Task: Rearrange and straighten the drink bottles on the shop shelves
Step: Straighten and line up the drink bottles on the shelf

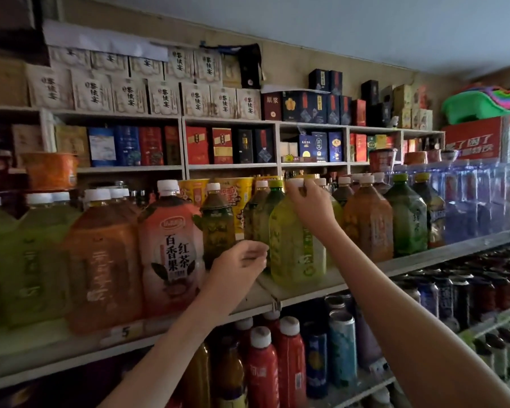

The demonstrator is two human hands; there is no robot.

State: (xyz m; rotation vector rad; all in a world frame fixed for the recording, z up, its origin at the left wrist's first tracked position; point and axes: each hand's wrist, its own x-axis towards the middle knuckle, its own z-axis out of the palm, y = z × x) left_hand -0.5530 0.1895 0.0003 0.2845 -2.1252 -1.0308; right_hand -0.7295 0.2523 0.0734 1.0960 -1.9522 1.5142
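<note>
A big yellow-green drink bottle [296, 251] stands at the front edge of the middle shelf [365, 275]. My right hand [312, 207] grips its white cap from above. Just left of the bottle's lower body hovers my left hand [239, 266], fingers loosely curled and holding nothing; whether it touches the bottle I cannot tell. A pink passion-fruit tea bottle [171, 248] and an orange bottle [105, 266] stand to the left. Behind the gap between them and the green bottle is a dark olive bottle [218, 231]. Orange [368, 222] and dark green [408, 219] bottles stand to the right.
Above are shelves of boxed goods [159, 98] and instant noodle cups [49, 170]. Packs of water bottles [483, 198] fill the right end of the middle shelf. The lower shelf holds red bottles [261, 369] and cans [342, 348].
</note>
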